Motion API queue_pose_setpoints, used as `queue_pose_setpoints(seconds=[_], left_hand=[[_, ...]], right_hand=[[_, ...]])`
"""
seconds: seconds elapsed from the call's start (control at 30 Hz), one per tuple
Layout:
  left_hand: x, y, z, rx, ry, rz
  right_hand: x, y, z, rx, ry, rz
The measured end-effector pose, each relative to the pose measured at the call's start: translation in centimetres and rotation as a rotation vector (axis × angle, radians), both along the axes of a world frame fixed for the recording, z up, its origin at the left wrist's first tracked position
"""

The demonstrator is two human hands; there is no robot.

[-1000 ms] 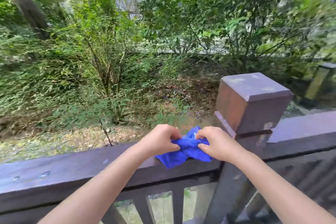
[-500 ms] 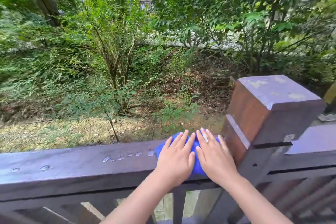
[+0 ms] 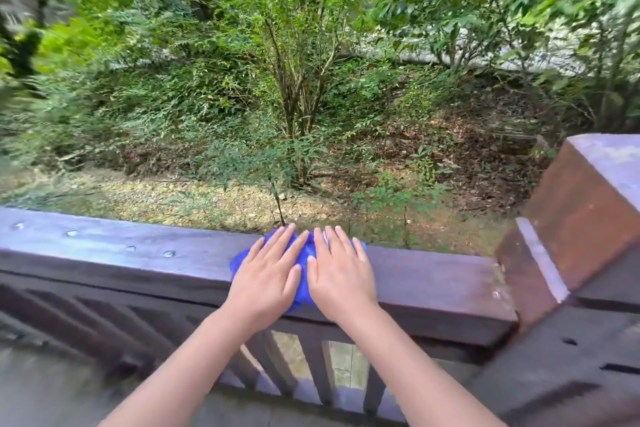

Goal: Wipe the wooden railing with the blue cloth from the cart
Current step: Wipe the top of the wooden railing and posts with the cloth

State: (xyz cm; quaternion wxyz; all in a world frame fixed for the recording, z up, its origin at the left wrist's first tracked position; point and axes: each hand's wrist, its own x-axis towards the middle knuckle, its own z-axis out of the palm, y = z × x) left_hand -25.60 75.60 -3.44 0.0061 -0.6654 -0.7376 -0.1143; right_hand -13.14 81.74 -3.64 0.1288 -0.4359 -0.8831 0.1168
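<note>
The blue cloth [image 3: 302,282] lies bunched on the top of the dark wooden railing [image 3: 121,253], mostly hidden under both hands. My left hand [image 3: 268,274] lies flat on the cloth's left part with its fingers stretched forward. My right hand [image 3: 341,274] presses flat on the cloth's right part, right beside the left hand. Only the cloth's edges and a strip between the hands show. Water drops [image 3: 168,253] sit on the rail left of the cloth.
A square wooden post [image 3: 581,218] rises at the right end of the rail. Slanted and upright balusters [image 3: 311,364] fill the space below the rail. Beyond the railing are shrubs, leaf litter and a slope.
Both hands went from pinching the cloth to pressing flat on it. Hands and cloth have slid left along the rail, away from the post.
</note>
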Motion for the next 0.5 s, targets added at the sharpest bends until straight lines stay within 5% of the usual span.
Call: queue_pose_setpoints(seconds=[0.2, 0.37, 0.5], left_hand=[[7.6, 3.9, 0.4, -0.109, -0.050, -0.174], [11.0, 4.5, 0.0, -0.064, -0.057, -0.102], [11.2, 4.4, -0.4, -0.050, 0.009, -0.168]], right_hand=[[9.7, 1.8, -0.7, 0.029, -0.026, -0.126], [11.5, 3.1, 0.4, -0.100, 0.253, -0.126], [15.3, 4.2, -0.5, 0.045, -0.009, -0.276]])
